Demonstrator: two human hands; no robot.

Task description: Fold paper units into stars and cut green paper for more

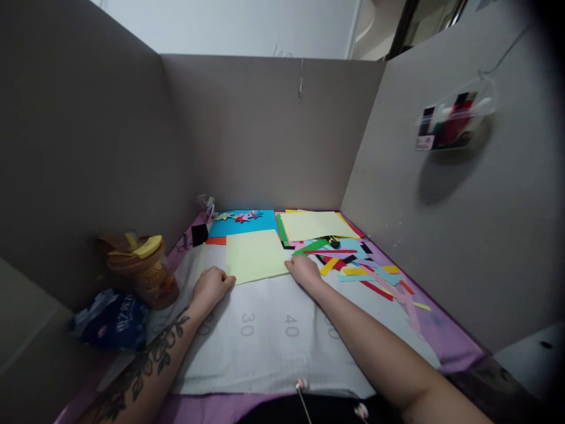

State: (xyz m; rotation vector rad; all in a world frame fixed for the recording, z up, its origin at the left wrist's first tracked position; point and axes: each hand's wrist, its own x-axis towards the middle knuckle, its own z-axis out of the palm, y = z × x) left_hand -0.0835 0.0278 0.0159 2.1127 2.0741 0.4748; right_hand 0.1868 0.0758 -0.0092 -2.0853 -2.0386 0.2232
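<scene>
A: Where is the workpiece located?

B: The pale green sheet (256,254) lies at the middle of the working area, its near edge facing the person and running slightly upward to the right.

A: State the condition of the hands.

B: The left hand (213,287) grips the near left corner, fingers curled and thumb toward the sheet. The right hand (304,271) grips the near right corner, fingers likewise curled.

A: What adjoins the sheet?

B: Behind it and to the left, a blue sheet (241,228) carries star-shaped cutouts (243,218). Behind it and to the right, a cream sheet (318,225) tops a stack of coloured paper. Paper strips (353,271) in several colours lie loosely heaped beyond and beside the right hand.

A: What is the supporting surface?

B: A pale grey cloth (265,368) printed with numerals, including 30 and 40, covers much of the desk. A purple cover (445,338) shows around it.

A: Identify the outer items.

B: At the left, a brown cup (154,280) stands behind a blue packet (115,321). Grey panels (273,135) enclose three sides; a clear holder (459,121) hangs at the right panel, its contents blurred.
</scene>
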